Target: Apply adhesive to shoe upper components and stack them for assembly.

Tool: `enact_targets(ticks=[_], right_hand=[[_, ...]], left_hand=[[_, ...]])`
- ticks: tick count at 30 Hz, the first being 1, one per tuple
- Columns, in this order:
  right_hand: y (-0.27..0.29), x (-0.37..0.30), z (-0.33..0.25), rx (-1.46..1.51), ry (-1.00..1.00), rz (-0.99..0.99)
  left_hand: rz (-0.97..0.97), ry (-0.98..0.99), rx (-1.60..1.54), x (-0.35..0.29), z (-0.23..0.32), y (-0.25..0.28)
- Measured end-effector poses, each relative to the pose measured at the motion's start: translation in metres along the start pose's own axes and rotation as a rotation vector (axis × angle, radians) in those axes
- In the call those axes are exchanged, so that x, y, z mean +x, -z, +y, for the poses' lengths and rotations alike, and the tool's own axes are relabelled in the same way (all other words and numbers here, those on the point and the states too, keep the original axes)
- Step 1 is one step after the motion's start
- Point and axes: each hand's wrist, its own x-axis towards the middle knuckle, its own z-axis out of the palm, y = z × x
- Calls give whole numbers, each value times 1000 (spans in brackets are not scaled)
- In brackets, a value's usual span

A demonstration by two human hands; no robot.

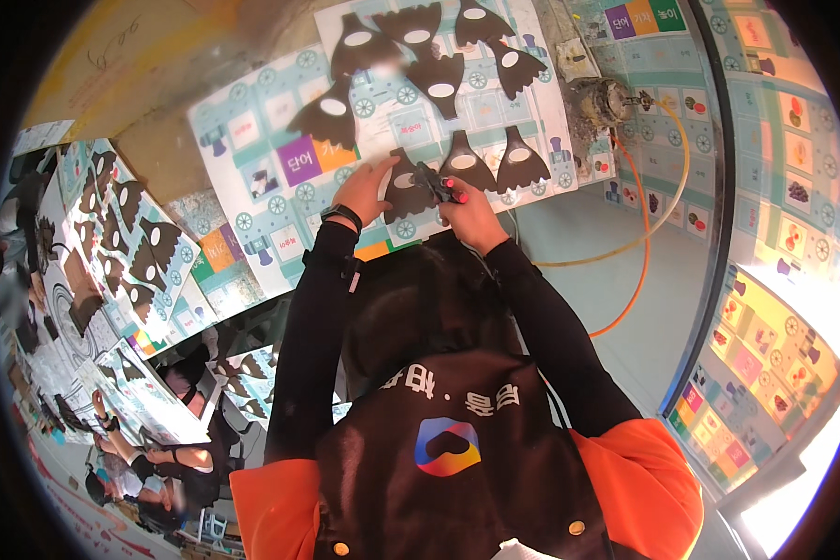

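A black, leather-like cut-out piece (407, 207) with a narrow neck, a scalloped edge and a light oval lies near the front edge of the table. My left hand (364, 191) rests at this piece's left side, fingers apart and touching it. In my right hand (473, 217) is a small black hand tool (429, 180) with red handle ends, its front over the same piece. The tool's exact kind is hard to make out. Several similar black pieces (467, 161) lie around on a teal printed sheet (383, 121).
Yellow (616, 252) and orange hoses (640, 280) hang from a metal fitting (607, 101) right of the table. Printed sheets cover the wall (784, 177). At the left, more black pieces (149, 252) lie on another table, with a person (173, 467) beyond.
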Motion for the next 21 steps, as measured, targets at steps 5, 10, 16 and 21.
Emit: enact_targets(ticks=[5, 10, 16, 21], right_hand=[[-3, -2, 3, 22, -43, -77], [1, -13, -5, 62, -162, -161], [8, -7, 4, 0, -4, -13], [8, -8, -2, -79, 19, 52]], left_hand=[[-9, -1, 2, -1, 0, 0], [3, -20, 2, -4, -6, -1], [-9, -22, 3, 1, 0, 2], [-9, -15, -10, -1, 0, 1]])
